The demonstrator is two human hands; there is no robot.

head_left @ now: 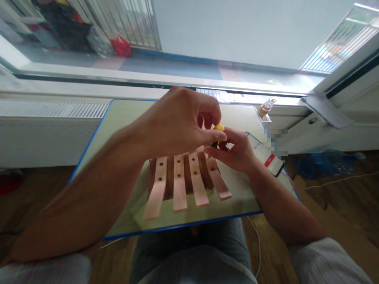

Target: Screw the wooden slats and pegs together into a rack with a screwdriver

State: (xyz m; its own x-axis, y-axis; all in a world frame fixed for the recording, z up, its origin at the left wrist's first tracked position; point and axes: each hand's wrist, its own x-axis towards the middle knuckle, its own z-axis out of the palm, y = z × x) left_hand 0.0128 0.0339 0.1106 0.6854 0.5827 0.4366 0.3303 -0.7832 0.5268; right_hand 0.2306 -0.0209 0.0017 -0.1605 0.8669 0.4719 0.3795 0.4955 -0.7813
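Worktop [127,116], a wooden base [170,177] bearing four pale strips [180,193], and my left grip [183,120] and right grip [240,152] meeting over its far right.
From my end, the strips run past the base toward the near edge; a phone [263,152] lies by the right grip. The small yellow-and-black tool [219,127] is above the rightmost strip's far end: the left grip pinches its yellow top, the right grip's fingers flank its dark part, whether clasping I can't tell. Two screw heads [179,175] show on each strip.

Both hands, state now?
Left hand: closed, pinching a yellow-and-black object at its yellow top.
Right hand: partly curled at it; grip can't be told.
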